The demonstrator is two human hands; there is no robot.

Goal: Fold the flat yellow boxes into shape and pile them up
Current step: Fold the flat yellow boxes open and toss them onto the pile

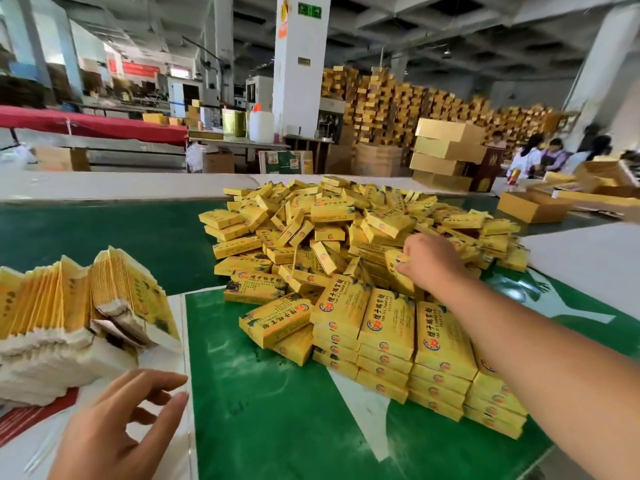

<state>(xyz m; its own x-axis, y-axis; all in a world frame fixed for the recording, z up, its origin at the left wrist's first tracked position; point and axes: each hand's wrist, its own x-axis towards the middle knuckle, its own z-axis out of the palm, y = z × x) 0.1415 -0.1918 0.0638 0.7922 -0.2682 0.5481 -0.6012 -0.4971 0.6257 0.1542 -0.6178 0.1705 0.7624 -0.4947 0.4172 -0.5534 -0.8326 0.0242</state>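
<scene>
We worked at a green table in a big factory room with white pillars. Our right hand pinched a folded box at the edge of the big pile. Our left hand was open, fingers spread, holding nothing, near the flat boxes on the left. Neat stacks sat in front. Brown cartons stood behind.

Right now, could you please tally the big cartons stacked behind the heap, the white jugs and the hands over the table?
Stacked big cartons: 4
White jug: 1
Hands: 2, left hand free, right hand pinching a folded yellow box
Total: 7
</scene>
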